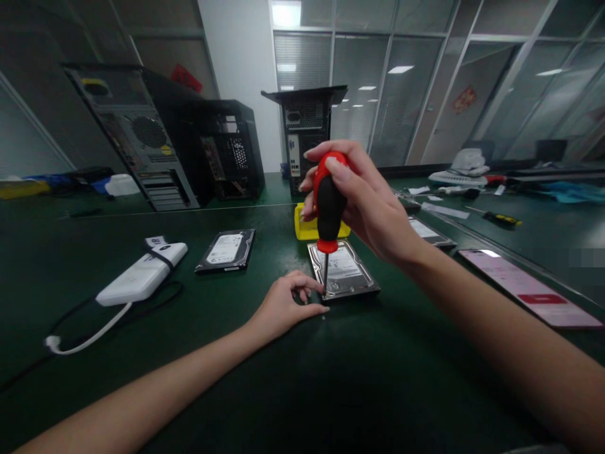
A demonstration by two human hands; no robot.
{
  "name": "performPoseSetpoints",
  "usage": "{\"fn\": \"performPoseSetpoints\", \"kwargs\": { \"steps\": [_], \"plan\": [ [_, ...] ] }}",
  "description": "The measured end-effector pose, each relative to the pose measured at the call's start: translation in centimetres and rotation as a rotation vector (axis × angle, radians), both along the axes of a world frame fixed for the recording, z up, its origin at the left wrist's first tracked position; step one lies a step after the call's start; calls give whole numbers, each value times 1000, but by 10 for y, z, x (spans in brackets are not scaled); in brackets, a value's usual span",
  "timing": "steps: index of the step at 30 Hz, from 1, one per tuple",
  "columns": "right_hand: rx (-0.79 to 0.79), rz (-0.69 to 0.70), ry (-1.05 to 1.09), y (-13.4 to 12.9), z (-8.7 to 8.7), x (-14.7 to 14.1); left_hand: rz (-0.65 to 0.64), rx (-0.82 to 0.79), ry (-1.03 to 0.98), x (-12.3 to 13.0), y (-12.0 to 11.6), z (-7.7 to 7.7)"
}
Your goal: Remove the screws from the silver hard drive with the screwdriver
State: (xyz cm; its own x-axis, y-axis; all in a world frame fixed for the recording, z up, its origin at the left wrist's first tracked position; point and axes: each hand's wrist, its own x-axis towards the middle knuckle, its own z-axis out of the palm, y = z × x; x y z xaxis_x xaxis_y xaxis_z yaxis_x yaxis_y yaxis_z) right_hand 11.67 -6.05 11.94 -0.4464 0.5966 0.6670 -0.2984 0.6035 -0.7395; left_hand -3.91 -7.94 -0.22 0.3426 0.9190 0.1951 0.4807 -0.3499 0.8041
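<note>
A silver hard drive (347, 271) with a white label lies flat on the dark green table in front of me. My right hand (362, 195) is wrapped round the red and black handle of a screwdriver (329, 205), held upright. Its tip meets the near left corner of the drive; the screw under it is too small to make out. At that same corner my left hand (290, 299) grips the drive, index finger beside the screwdriver tip and thumb along the near edge. A tiny light speck (323, 318) sits on the table just below the thumb.
Behind the drive is a yellow tray (302, 231). Another hard drive (225, 250) and a white power bank (142, 274) with cables lie left. On the right are a third drive (428, 231), a phone (524, 287) and a yellow-black screwdriver (501, 219). Computer cases (177, 132) stand behind.
</note>
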Motion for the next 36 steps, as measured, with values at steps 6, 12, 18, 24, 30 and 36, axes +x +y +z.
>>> {"fn": "performPoseSetpoints", "kwargs": {
  "steps": [6,12,18,24,30,36],
  "plan": [
    [7,87,36,3,-2,1,6,-1,10,1,-1,2],
    [28,70,37,6,-7,-1,5,4,23,0,-1,2],
    [4,76,85,-2,-6,-6,0,4,28,0,-1,1],
    [-26,117,75,-5,-4,-6,2,-17,20,1,-2,4],
    [-33,75,63,-3,-2,-1,8,-9,27,1,-2,4],
    [-23,125,55,-3,-2,-1,9,-14,15,1,-1,4]
  ]
}}
